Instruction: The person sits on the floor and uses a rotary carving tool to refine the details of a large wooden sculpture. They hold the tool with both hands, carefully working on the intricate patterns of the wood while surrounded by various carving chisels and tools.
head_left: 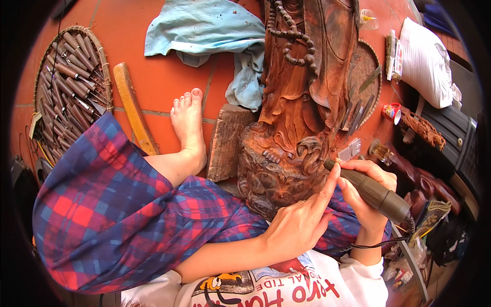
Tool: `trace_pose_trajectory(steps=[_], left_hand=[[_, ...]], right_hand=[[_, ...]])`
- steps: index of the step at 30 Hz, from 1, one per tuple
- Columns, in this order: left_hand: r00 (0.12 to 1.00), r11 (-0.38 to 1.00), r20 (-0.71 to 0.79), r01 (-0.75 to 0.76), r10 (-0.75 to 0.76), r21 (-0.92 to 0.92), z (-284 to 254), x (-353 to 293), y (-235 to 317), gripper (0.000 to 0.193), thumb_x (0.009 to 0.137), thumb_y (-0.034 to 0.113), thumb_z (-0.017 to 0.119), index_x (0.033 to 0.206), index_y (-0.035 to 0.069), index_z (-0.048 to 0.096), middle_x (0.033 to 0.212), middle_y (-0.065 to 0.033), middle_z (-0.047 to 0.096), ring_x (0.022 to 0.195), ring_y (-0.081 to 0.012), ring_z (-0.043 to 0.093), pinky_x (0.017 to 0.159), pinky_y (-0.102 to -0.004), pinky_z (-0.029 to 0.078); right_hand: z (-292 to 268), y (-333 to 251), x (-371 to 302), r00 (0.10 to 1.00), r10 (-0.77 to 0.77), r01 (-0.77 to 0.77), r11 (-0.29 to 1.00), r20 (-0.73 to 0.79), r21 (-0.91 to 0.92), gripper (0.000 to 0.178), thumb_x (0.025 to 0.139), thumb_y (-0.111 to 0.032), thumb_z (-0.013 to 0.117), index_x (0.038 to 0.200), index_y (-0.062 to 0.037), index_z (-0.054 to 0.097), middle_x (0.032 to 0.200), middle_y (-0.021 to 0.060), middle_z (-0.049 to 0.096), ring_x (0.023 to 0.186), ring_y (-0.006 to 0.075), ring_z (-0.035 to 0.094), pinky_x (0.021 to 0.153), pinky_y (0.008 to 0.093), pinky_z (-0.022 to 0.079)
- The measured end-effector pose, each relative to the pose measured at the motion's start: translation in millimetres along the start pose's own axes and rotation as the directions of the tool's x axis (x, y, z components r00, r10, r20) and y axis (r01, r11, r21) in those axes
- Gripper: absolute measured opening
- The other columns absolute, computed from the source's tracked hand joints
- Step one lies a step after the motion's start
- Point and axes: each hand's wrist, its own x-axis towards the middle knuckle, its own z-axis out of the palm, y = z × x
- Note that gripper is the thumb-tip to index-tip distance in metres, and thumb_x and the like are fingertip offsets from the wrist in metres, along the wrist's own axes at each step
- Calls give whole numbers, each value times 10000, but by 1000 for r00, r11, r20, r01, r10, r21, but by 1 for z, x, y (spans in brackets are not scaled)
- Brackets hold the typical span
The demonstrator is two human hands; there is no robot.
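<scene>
A rotary carving tool point(379, 193) with an olive-brown body and a black cord lies in my right hand point(367, 214), whose fingers wrap round it. Its front end points at the carved base point(271, 171) of a reddish-brown wooden statue point(294, 110). The bit itself is too small to make out. My left hand point(299, 225) rests beside the base with its fingers stretched out, the index fingertip touching the tool's front end. The statue, with draped robes and a carved bead string point(296, 36), lies away from me, its base by my lap. A rough wood block point(225, 146) sits against the base's left side.
At the far left, a round basket point(106, 71) holds many wooden-handled chisels. A wooden mallet-like bar point(134, 110) lies beside it. Light-blue cloth point(204, 28) covers tiles behind my foot. Right of the statue are another basket point(376, 56) with blades, a white sack point(424, 64) and a small can point(392, 112).
</scene>
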Motion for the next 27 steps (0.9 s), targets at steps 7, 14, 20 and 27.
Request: trace_pose_trajectory(steps=[7,14,20,27], left_hand=[[995,995,-49,-93,91,-43,0,7,-7,905,848,6,597,1553,-8,28,1461,-288,405,1073,-444,620,829,-449,555],[984,987,-96,-154,149,-41,-5,17,-12,920,829,-24,593,1562,21,41,1350,-301,508,1048,-450,624,825,-457,550],[992,992,-91,-98,90,-84,1,-1,-6,955,834,-23,595,1545,-15,-42,1410,-324,439,1011,-432,644,786,-468,548],[1000,983,11,11,-9,-181,7,-9,-8,987,820,-27,597,1524,-47,-94,1529,-305,274,980,-426,659,758,-457,546]], right_hand=[[4,-4,3,999,-12,9,999,-47,-49,250,733,-40,787,965,18,714,902,128,739,792,179,723,742,274,561],[11,-7,6,969,-205,173,963,-142,-206,259,761,-57,777,987,38,693,939,143,729,830,191,708,782,281,540],[12,-13,0,990,-138,131,974,-24,-185,262,726,-48,779,957,42,694,921,157,730,820,224,719,780,293,550],[14,-17,-1,996,-84,84,980,12,-178,264,711,-39,779,950,38,695,908,156,729,812,229,719,768,295,551]])
